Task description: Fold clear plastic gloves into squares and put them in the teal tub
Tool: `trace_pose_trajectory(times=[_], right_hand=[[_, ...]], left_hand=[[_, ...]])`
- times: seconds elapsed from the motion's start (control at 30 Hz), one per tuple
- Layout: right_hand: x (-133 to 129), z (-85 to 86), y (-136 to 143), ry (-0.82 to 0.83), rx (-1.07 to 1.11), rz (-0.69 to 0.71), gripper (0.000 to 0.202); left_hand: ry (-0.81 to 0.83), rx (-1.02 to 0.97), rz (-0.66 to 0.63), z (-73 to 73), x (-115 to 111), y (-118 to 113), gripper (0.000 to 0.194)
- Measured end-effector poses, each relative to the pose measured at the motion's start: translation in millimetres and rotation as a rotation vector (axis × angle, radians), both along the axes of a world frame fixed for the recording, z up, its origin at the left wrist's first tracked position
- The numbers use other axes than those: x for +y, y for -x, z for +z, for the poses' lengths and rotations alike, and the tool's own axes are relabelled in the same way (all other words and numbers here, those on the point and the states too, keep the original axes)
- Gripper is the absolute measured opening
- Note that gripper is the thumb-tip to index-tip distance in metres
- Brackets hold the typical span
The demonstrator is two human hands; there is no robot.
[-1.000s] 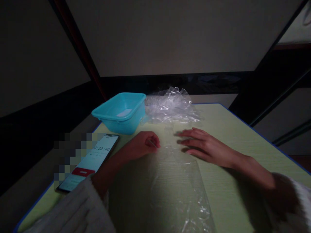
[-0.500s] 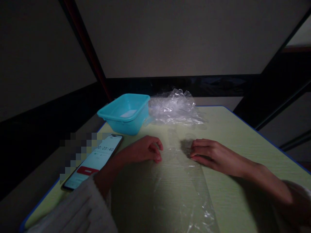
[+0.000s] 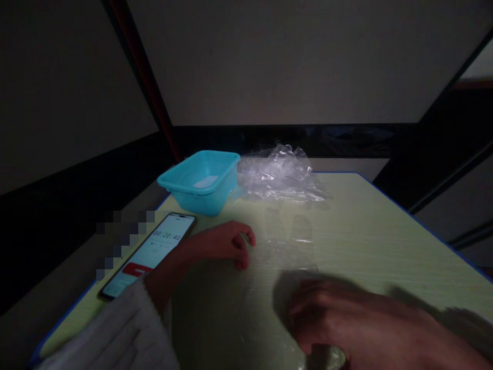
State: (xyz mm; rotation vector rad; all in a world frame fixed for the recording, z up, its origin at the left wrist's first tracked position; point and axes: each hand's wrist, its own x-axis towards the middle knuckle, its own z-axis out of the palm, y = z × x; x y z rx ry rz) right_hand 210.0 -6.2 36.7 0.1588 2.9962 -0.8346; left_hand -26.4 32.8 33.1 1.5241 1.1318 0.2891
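"On the table (image 3: 377, 231), where's the clear bag (image 3: 269, 293)?"

"Flat in front of the person, its far end reaching past both hands."

"And the left hand (image 3: 225, 241)?"

"By the bag's left side, fingers curled, thumb apart. The grip is loosely parted, nothing visible in it."

"The right hand (image 3: 327, 316)?"

"Low at the bag's near right, blurred, fingers bent down. I can't tell whether its grip holds plastic."

"What's around them?"

"Far left, a blue tub (image 3: 204, 200); just right of it, crumpled plastic (image 3: 279, 177). A lit phone (image 3: 157, 244) lies partly behind the left sleeve (image 3: 115, 336), reading 00:20:40."
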Motion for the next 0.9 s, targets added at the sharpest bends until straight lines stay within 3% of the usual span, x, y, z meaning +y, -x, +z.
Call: trace_pose_trajectory(times=[0.17,0.57,0.77,0.9], right_hand=[[-0.5,0.1,-0.4,0.05,-0.02,-0.04,0.01],[-0.3,-1.3,-2.6,0.12,0.002,-0.095,0.012],[-2.1,4.7,-0.8,0.123,-0.044,0.007,0.012],[-4.2,5.7,2.9,0.104,-0.069,-0.032,0.013]], left_hand=[[-0.008,-0.049,0.049,-2.2,4.3,0.2,0.02],[0.017,-0.101,-0.01,-3.8,6.4,3.8,0.017],[0.031,-0.1,-0.005,-3.6,7.5,2.7,0.016],[0.045,-0.109,0.016,-3.4,7.3,2.5,0.016]])
